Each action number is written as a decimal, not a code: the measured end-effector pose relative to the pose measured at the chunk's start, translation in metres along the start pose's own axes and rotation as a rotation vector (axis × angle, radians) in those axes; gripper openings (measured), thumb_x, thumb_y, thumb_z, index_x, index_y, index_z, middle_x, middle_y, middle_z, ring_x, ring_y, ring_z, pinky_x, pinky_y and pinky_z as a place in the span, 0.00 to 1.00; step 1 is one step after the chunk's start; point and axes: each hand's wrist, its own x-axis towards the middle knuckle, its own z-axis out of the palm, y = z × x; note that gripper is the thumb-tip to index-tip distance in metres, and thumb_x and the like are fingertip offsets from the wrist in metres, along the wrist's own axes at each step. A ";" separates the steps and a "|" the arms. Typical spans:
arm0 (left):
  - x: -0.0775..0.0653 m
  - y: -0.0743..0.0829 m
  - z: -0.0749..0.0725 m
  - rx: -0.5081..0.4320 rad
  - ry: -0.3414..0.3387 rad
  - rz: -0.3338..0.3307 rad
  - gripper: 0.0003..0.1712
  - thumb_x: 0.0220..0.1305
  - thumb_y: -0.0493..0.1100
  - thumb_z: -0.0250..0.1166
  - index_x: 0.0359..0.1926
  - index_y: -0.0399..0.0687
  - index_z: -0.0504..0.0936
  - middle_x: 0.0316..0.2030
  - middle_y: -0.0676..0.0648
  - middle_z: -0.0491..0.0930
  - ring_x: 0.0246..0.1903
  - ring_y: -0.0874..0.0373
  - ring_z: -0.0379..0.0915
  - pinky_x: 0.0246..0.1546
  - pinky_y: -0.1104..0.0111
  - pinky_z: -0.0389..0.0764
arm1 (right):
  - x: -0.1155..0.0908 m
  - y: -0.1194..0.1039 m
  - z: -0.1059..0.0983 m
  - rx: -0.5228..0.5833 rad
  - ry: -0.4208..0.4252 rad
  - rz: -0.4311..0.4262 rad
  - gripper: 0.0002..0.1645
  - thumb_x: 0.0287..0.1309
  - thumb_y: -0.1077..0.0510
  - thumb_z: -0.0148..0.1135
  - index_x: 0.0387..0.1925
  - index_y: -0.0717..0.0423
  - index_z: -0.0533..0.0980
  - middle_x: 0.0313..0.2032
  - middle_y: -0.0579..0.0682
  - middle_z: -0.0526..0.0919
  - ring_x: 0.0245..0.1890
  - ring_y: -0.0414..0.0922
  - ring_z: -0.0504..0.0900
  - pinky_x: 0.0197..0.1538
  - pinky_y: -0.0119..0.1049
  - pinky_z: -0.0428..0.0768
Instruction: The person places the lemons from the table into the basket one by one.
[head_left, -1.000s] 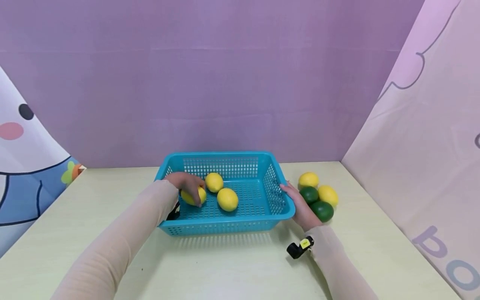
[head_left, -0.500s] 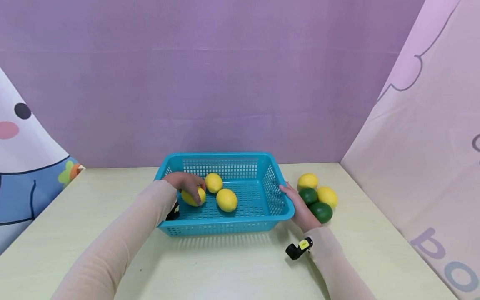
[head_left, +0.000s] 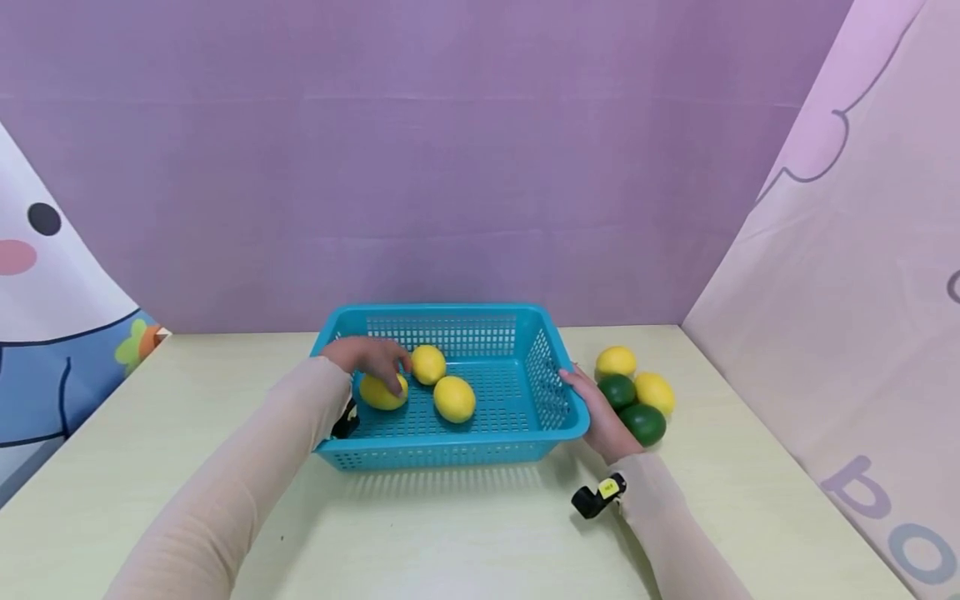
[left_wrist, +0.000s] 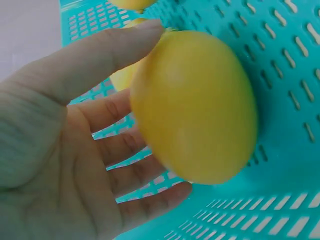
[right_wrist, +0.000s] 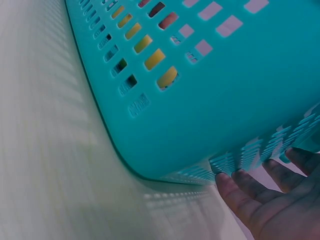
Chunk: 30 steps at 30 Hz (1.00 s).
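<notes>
A blue plastic basket [head_left: 471, 448] with perforated walls stands on the table and holds three yellow lemons. My left hand [head_left: 373, 360] reaches over its left side, just above the leftmost lemon [head_left: 382, 393]. In the left wrist view, thumb and spread, fairly straight fingers lie around one side of that lemon [left_wrist: 197, 107], apart from a firm grip. The other two lemons, one farther back [head_left: 428, 365] and one nearer the front [head_left: 454, 400], sit right of it. My right hand [head_left: 600, 412] holds the basket's right rim, fingers [right_wrist: 240, 197] against the outer wall; its thumb is hidden in the right wrist view.
Right of the basket, close to my right hand, two lemons [head_left: 655, 392] and two dark green oval fruits [head_left: 643, 424] lie clustered on the pale table [head_left: 420, 542]. A purple cloth [head_left: 480, 167] hangs behind, with printed cloths on both sides.
My left hand has loosened from the leftmost lemon and risen slightly, so more of that lemon shows. The right hand and basket have stayed in place.
</notes>
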 end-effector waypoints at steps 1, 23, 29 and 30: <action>-0.001 0.000 -0.001 0.006 0.008 0.007 0.31 0.56 0.46 0.68 0.60 0.44 0.71 0.56 0.40 0.70 0.54 0.46 0.67 0.55 0.52 0.71 | 0.000 0.000 0.000 -0.001 -0.001 -0.002 0.39 0.69 0.41 0.38 0.74 0.42 0.38 0.74 0.52 0.41 0.71 0.58 0.46 0.66 0.61 0.53; -0.051 -0.008 -0.044 -0.229 0.288 0.207 0.26 0.65 0.47 0.60 0.59 0.38 0.70 0.57 0.34 0.70 0.58 0.40 0.64 0.55 0.49 0.70 | -0.002 0.001 0.000 -0.005 0.008 0.004 0.41 0.69 0.41 0.38 0.74 0.43 0.35 0.74 0.50 0.36 0.71 0.58 0.43 0.67 0.61 0.51; -0.068 -0.013 -0.050 -0.290 0.389 0.238 0.25 0.65 0.45 0.59 0.59 0.37 0.69 0.57 0.34 0.70 0.58 0.40 0.64 0.55 0.48 0.70 | -0.001 0.000 0.001 -0.004 0.006 0.002 0.41 0.69 0.40 0.39 0.74 0.42 0.35 0.74 0.50 0.35 0.72 0.58 0.42 0.67 0.62 0.50; -0.070 -0.014 -0.051 -0.306 0.405 0.243 0.25 0.66 0.45 0.59 0.59 0.37 0.69 0.57 0.34 0.70 0.58 0.40 0.64 0.55 0.48 0.70 | -0.001 0.000 0.001 -0.002 0.005 0.000 0.41 0.69 0.40 0.39 0.74 0.42 0.35 0.74 0.50 0.35 0.72 0.58 0.42 0.67 0.62 0.50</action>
